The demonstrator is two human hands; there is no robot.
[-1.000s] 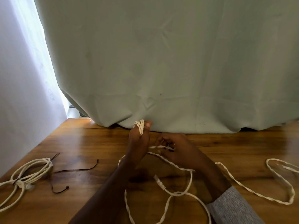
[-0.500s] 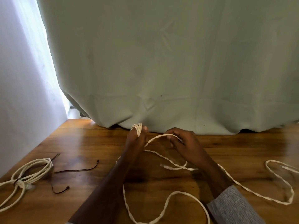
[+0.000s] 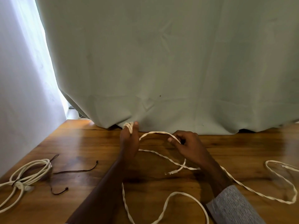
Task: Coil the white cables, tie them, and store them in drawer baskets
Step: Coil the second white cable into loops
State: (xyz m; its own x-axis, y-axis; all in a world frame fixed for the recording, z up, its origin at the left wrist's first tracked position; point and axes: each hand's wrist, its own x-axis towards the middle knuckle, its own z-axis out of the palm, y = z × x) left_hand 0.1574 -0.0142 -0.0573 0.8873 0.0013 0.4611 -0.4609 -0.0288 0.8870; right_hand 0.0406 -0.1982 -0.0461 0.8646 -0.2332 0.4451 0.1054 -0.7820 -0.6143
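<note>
Several turns of the white cable (image 3: 159, 133) sit gathered at the top of my left hand (image 3: 129, 139), pinched shut between thumb and fingers just in front of the curtain (image 3: 161, 62). A second ago my right hand (image 3: 189, 146) lay low beside the left with the strand slack under it; now it has swung out to the right, fingers closed on the cable, and an arch of cable spans from one grip to the other. Below my right grip the plug end (image 3: 174, 172) has slid along the table (image 3: 84, 143), and more loose cable trails right to an open loop and back toward my body. I judge this to be one more turn being drawn for the coil, with much length left to wind. Well to the left of my left grip lie a tied bundle (image 3: 30, 173) and dark ties (image 3: 76, 171). No drawer baskets are in view.
</note>
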